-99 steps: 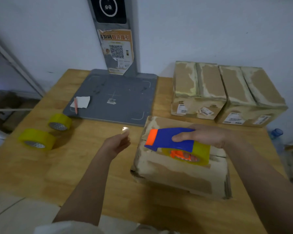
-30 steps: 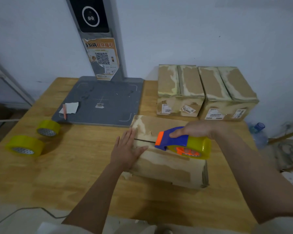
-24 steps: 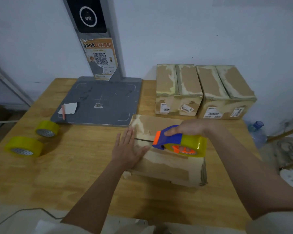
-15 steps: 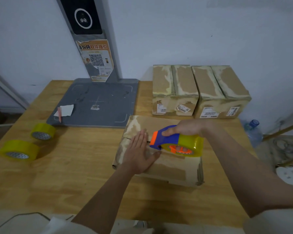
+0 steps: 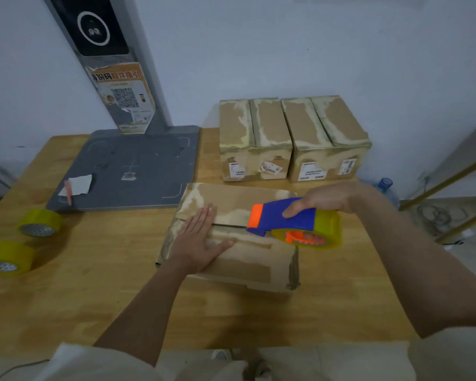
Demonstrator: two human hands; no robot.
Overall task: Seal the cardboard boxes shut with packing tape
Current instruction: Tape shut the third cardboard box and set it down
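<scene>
A worn cardboard box [image 5: 245,264] lies flat on the wooden table [image 5: 94,284], its two top flaps meeting at a dark seam. My left hand [image 5: 199,240] presses flat on the left part of the flaps, fingers spread. My right hand [image 5: 324,200] grips a blue and orange tape dispenser [image 5: 289,220] loaded with a yellow tape roll. The dispenser's orange front end rests on the seam near the box's middle right.
Two taped boxes [image 5: 254,138] [image 5: 327,138] stand side by side at the back by the wall. A grey scanner base [image 5: 138,166] with an upright post sits at back left. Two spare yellow tape rolls [image 5: 40,222] [image 5: 6,257] lie at the left edge.
My left hand slid from the box's left edge onto the top flaps and now presses them down. My right hand keeps the dispenser over the seam, shifted slightly right.
</scene>
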